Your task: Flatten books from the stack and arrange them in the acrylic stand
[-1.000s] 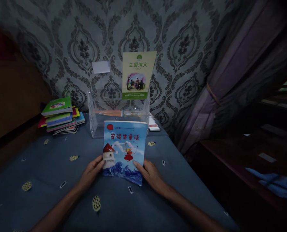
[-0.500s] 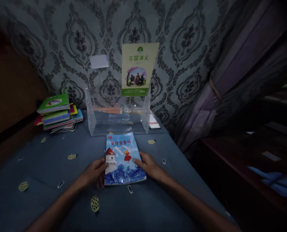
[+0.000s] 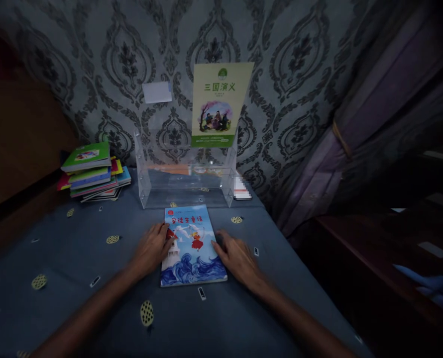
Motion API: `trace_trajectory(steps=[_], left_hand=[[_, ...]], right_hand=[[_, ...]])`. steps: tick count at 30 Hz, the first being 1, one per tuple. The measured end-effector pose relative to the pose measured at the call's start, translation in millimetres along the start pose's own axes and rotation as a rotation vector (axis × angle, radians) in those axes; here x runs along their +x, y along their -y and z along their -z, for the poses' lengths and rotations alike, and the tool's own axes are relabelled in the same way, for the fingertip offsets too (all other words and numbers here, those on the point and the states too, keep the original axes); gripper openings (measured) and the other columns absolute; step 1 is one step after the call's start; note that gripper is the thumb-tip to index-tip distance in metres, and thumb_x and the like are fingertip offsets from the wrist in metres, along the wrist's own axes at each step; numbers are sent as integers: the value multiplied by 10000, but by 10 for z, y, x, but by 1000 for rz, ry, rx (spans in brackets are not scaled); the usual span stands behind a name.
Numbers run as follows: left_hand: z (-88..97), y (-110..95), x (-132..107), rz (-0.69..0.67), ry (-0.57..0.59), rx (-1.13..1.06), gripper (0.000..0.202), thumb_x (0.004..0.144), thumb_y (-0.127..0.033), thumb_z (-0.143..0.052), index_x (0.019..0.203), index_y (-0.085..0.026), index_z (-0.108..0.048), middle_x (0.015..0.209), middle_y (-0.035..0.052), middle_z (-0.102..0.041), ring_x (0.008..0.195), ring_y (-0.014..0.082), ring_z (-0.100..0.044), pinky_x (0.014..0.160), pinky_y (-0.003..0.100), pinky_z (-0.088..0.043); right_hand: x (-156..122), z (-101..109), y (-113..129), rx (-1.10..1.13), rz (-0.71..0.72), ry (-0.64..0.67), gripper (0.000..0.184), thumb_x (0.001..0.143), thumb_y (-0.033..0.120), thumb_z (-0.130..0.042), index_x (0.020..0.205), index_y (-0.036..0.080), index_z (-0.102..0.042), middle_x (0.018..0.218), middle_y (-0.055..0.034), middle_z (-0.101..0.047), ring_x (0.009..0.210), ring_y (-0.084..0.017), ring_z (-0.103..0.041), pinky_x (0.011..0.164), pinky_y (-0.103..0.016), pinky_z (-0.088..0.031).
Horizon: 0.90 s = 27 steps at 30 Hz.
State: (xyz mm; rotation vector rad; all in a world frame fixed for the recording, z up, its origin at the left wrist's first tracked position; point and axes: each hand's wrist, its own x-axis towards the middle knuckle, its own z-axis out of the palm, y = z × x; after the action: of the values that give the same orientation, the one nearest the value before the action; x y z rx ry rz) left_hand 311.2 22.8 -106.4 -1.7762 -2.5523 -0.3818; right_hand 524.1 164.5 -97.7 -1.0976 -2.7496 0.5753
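A blue picture-cover book (image 3: 193,248) with red lettering, a white house and dark blue waves lies closed on the bed-like cloth surface (image 3: 105,318). My left hand (image 3: 152,248) rests at its left edge, with the thumb over the cover and the fingers apart. Beside the right edge is my right hand (image 3: 240,258), fingers spread and thumb tip touching the book's border. Just behind stands a clear acrylic rack (image 3: 184,196). On its upper tier leans a cream and green book (image 3: 216,112) with its cover facing me.
Several books form an uneven stack (image 3: 90,171) at the back left. A white card (image 3: 157,92) appears above the rack's left side. Behind the rack's right end is a partly blurred white item (image 3: 242,189). A tied purple curtain (image 3: 318,184) hangs on the right, past the surface's edge.
Both hands have loosened from the book's sides. My left hand has moved up along the left edge, and my right hand has shifted slightly outward. The book lies almost where it was.
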Motion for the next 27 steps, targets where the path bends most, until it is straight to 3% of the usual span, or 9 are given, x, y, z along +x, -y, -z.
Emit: trace_trajectory(steps=[6,14,19,24,27], left_hand=[[-246,92,96,-16,-84,17,403,980,-309,-435,1342,-143,-498,1426,172,-524,1311,292,-509,1071,425,-413],[-192,112,230,-31,-61,46,367,990,-317,-416,1292,-147,-535,1368,155,-559,1236,293,-557,1028,429,-442],[-193,175,413,-7,-38,67,413,986,-318,-429,1338,-116,-504,1458,166,-489,1341,295,-470,1088,428,-394],[-246,235,526,-18,-88,41,377,996,-310,-407,1302,-136,-541,1419,158,-531,1326,278,-492,1101,439,-380],[-283,251,537,-28,-110,17,379,992,-303,-410,1303,-130,-542,1414,165,-536,1329,282,-488,1100,448,-382]], right_hand=[[9,-52,41,-68,34,27,328,980,293,-435,1224,169,-615,949,-105,-754,872,-232,-711,684,-269,-417],[36,17,76,-63,37,58,289,980,295,-466,1196,187,-624,934,-85,-744,871,-215,-699,700,-258,-410],[77,33,93,-137,41,-14,273,975,280,-468,1165,171,-631,1111,-113,-676,995,-251,-650,775,-299,-444],[229,-94,128,-161,303,-148,273,964,239,-470,1162,153,-638,1120,-134,-644,1057,-275,-578,933,-386,-454],[394,-205,214,-112,444,-157,301,977,239,-456,1215,156,-621,1188,-140,-651,1106,-275,-577,982,-424,-450]])
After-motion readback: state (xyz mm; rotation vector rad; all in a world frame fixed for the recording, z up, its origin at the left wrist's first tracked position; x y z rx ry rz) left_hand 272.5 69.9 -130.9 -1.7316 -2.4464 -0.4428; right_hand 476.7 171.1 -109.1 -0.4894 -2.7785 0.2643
